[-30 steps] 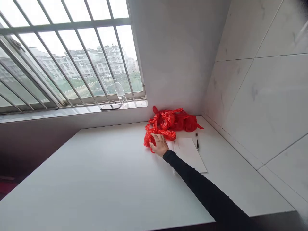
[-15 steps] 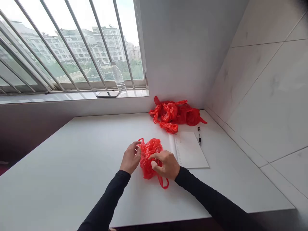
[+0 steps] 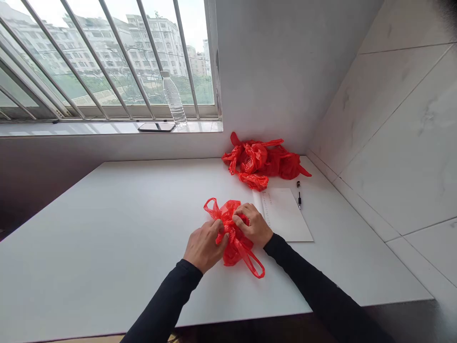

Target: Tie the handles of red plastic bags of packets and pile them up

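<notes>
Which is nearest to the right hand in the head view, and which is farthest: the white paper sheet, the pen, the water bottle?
From the right hand:
1. White paper sheet, just right of the hand on the table.
2. Pen, beyond the sheet's far right edge.
3. Water bottle, far back on the windowsill, to the left.

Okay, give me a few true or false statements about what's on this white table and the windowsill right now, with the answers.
1. Both hands grip one red plastic bag. True.
2. The pile of red bags lies at the table's near edge. False: it lies at the far side, by the wall.
3. The pen lies on the paper. False: it lies beside it.
4. A water bottle stands on the windowsill. True.
</notes>
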Available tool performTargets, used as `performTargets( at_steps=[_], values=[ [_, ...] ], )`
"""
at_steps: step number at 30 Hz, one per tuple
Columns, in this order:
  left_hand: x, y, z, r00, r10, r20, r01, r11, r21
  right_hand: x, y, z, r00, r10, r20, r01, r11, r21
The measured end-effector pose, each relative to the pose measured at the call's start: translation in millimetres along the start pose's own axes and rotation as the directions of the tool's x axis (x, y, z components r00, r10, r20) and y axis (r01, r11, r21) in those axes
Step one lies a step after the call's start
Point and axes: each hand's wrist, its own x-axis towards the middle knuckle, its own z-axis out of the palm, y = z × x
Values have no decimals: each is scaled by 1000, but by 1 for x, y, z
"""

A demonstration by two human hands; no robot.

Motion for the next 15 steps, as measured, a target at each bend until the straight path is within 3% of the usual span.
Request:
performTargets(
  at_steps=[4, 7, 11, 15],
  values=[
    [-1, -12, -2, 1000, -17, 15, 17, 1000, 14, 2, 24, -15, 983, 150, -108, -154, 987, -34],
    [1, -16, -4, 1000, -25, 10, 25, 1000, 0, 5, 26, -25, 973, 190, -129, -197, 979, -50],
    [2, -12, -2, 999, -54, -6, 54, 998, -11, 9, -1, -18, 999, 48, -2, -48, 999, -20],
    [3, -7, -2, 996, -73, -42, 72, 997, -18, 12, -14, -3, 987, -93, 133, 91, 996, 22]
  ],
)
